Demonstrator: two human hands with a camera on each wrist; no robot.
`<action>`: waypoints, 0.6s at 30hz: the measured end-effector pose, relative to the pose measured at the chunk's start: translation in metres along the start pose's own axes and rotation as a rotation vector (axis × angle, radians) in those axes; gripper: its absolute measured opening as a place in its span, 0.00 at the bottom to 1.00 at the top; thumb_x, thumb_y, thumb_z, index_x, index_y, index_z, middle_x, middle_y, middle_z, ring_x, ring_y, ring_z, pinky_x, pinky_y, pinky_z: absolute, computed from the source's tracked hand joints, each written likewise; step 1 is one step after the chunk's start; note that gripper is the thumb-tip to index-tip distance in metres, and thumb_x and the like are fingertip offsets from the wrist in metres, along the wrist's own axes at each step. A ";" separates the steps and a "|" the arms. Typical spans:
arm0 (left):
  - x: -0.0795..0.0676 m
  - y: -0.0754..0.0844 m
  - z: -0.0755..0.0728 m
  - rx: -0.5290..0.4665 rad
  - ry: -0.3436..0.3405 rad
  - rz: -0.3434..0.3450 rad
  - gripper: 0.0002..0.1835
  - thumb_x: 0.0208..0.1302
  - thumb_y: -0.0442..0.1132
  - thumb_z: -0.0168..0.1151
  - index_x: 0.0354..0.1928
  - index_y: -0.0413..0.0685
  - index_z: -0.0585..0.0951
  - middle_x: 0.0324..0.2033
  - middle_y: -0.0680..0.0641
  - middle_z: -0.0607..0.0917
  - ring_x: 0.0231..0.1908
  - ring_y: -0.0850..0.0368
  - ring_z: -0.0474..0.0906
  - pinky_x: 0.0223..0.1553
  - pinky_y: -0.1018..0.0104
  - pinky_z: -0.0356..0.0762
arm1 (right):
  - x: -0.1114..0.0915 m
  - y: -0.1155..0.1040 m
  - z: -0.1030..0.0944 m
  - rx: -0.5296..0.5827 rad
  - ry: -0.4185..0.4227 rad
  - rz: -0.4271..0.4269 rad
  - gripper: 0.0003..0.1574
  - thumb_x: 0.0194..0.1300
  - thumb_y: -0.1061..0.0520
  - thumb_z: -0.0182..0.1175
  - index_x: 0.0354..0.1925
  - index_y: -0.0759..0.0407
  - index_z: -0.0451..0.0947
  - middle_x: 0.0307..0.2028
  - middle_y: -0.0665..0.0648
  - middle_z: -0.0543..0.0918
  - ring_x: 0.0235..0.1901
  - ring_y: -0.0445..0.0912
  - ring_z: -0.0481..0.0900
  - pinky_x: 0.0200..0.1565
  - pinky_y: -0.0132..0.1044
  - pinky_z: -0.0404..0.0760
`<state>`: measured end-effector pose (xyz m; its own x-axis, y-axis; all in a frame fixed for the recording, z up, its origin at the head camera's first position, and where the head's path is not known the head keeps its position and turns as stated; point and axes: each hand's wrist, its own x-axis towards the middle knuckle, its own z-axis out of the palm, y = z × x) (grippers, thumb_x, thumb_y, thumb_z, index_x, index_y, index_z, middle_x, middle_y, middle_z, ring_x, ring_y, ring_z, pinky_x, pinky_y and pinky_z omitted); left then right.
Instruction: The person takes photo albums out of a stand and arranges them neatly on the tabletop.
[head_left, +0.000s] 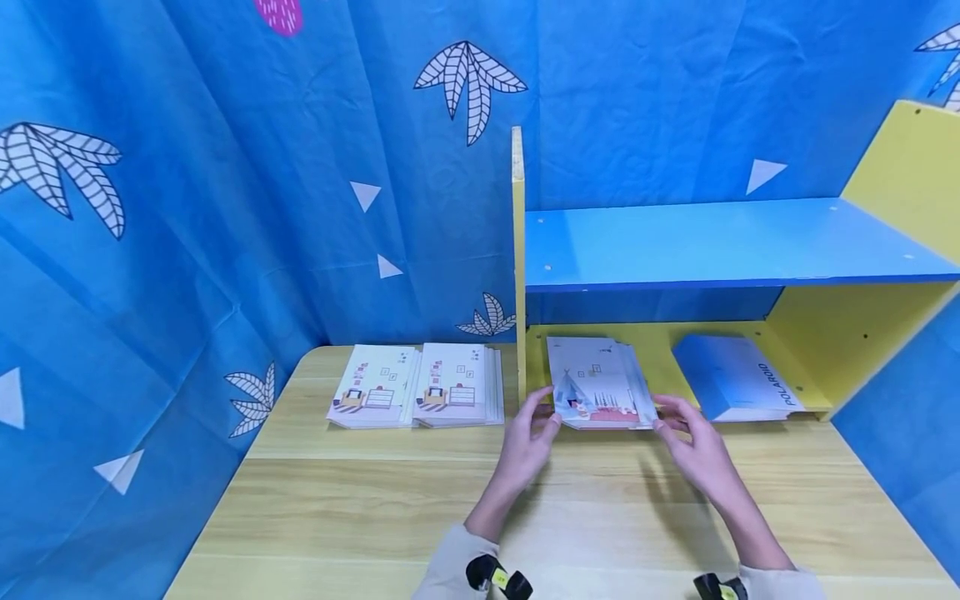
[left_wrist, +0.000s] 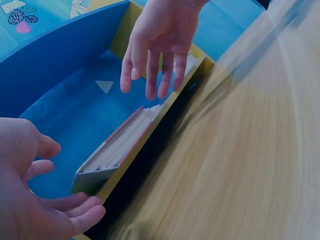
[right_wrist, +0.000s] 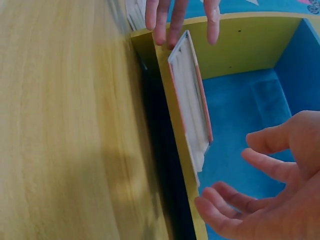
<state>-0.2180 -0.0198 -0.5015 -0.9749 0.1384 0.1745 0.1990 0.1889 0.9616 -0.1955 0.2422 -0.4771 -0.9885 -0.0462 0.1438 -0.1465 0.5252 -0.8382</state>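
Observation:
On the lower yellow board of the shelf lies a stack of booklets (head_left: pixel 596 371), its top cover printed with a tent and a pink floor. My left hand (head_left: pixel 525 450) is at the stack's left front corner, fingers spread and relaxed. At the opposite corner is my right hand (head_left: pixel 697 454), its fingers loosely bent. The left wrist view shows the stack's page edges (left_wrist: pixel 122 140) with a gap to the left fingers (left_wrist: pixel 82 215). From the right wrist view, the right fingers (right_wrist: pixel 227 202) also stand apart from the stack. Neither hand holds anything.
Two more stacks of booklets (head_left: pixel 450 383) lie side by side on the wooden table (head_left: pixel 337 500), left of the shelf's upright yellow panel (head_left: pixel 519 275). A blue-and-white POLAROID stack (head_left: pixel 735 375) sits farther right on the lower board. Above spans a blue shelf board (head_left: pixel 720 242).

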 end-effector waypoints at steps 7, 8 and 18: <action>0.007 -0.005 0.008 0.002 -0.021 -0.039 0.28 0.78 0.44 0.55 0.77 0.57 0.65 0.57 0.36 0.82 0.55 0.43 0.82 0.54 0.54 0.83 | 0.004 0.008 0.002 -0.047 -0.027 0.015 0.29 0.80 0.53 0.52 0.72 0.63 0.65 0.60 0.76 0.73 0.56 0.73 0.76 0.54 0.66 0.79; 0.009 -0.006 0.009 -0.002 -0.020 -0.051 0.28 0.78 0.44 0.55 0.77 0.59 0.65 0.56 0.37 0.83 0.53 0.43 0.83 0.51 0.56 0.85 | 0.005 0.009 0.002 -0.044 -0.033 0.024 0.30 0.81 0.52 0.52 0.73 0.62 0.64 0.60 0.76 0.73 0.57 0.74 0.76 0.54 0.67 0.79; 0.014 -0.015 0.019 -0.097 -0.011 -0.136 0.27 0.80 0.44 0.52 0.76 0.62 0.65 0.45 0.43 0.86 0.44 0.42 0.86 0.44 0.50 0.86 | 0.016 0.017 0.012 0.035 -0.124 0.126 0.34 0.82 0.47 0.50 0.77 0.54 0.57 0.62 0.76 0.72 0.48 0.64 0.80 0.45 0.52 0.84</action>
<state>-0.2330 -0.0026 -0.5176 -0.9909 0.1283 0.0400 0.0545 0.1121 0.9922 -0.2145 0.2398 -0.4953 -0.9958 -0.0870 -0.0279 -0.0198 0.5037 -0.8636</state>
